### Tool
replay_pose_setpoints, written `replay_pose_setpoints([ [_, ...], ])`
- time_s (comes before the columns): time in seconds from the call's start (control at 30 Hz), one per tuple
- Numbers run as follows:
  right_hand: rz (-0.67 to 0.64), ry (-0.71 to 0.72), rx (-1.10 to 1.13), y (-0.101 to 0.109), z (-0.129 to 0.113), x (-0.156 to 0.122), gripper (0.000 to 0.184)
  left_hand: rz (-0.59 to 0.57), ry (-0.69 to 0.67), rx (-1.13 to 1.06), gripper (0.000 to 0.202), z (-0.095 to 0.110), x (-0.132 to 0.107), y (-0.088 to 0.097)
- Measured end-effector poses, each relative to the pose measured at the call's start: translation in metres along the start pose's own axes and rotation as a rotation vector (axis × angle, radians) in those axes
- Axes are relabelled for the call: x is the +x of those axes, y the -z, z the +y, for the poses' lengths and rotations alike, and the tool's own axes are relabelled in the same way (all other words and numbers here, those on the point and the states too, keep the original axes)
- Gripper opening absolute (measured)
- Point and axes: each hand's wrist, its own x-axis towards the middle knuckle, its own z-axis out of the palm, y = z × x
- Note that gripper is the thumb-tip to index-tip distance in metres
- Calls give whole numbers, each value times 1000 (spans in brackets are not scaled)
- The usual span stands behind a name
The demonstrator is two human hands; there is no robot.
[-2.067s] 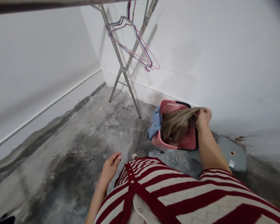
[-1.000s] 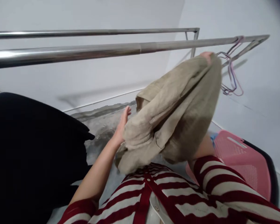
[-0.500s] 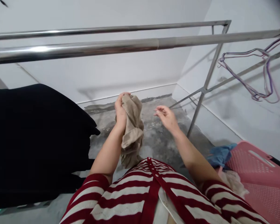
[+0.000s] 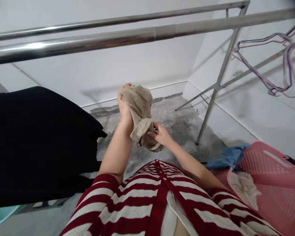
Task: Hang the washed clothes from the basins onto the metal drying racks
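A crumpled beige linen garment (image 4: 140, 111) is bunched up in front of my chest. My left hand (image 4: 124, 106) grips its upper end, with the fingers curled over the cloth. My right hand (image 4: 161, 135) comes in from the right and closes on the lower fold of the bunch. Both forearms stretch out from red-and-cream striped sleeves (image 4: 221, 193). Part of the garment is hidden behind my hands.
A pink perforated laundry basket (image 4: 272, 177) sits at lower right, holding a pale cloth (image 4: 244, 189), with a blue cloth (image 4: 227, 157) over its rim. Steel drying rack rails (image 4: 88, 38) run overhead, with wire hangers (image 4: 267, 55) at right. Black fabric (image 4: 27, 137) hangs at left above a concrete floor.
My right hand has moved left from the open air onto the garment. The garment is now held by both hands, and its lower end is gathered up higher.
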Motion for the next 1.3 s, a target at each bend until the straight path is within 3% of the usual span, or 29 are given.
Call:
replay_pose_setpoints([
  [0.07,97,-95,-10,7,5,-1,29,26,-3,40,27,-7,5,11],
  [0.2,389,-112,15,49,-3,8,30,43,-86,371,29,-28,12,59],
  [0.23,419,-88,-1,61,-8,11,30,-22,-85,510,30,-34,11,74],
  [0.3,400,-61,-51,77,-18,15,29,-284,14,806,40,-46,5,99],
  [0.37,325,-71,-100,80,-24,18,27,-477,116,952,55,-59,-12,110],
  [0.43,239,-113,-140,71,-27,21,26,-511,101,915,60,-71,-38,102],
  [0.5,153,-161,-172,57,-27,23,26,-515,20,847,58,-83,-67,79],
  [0.6,45,-181,-208,44,-25,25,24,-442,-68,960,51,-98,-93,44],
  [0.73,-57,-176,-262,53,-18,21,23,-384,-97,1119,36,-110,-90,34],
  [0.87,-154,-126,-415,70,7,2,38,-262,-227,983,31,-102,-75,40],
  [0.93,-130,-124,-542,71,27,-12,46,-166,-279,881,30,-92,-71,37],
  [1.0,-78,-180,-578,69,49,-24,42,-122,-318,828,30,-81,-67,31],
  [1.1,42,-278,-407,67,75,-32,34,-143,-331,876,29,-67,-60,29],
  [1.23,359,-336,-174,78,84,-30,43,-207,-220,1122,29,-61,-51,46],
  [1.3,386,-362,-88,86,79,-31,45,-192,-198,1202,30,-61,-47,59],
])
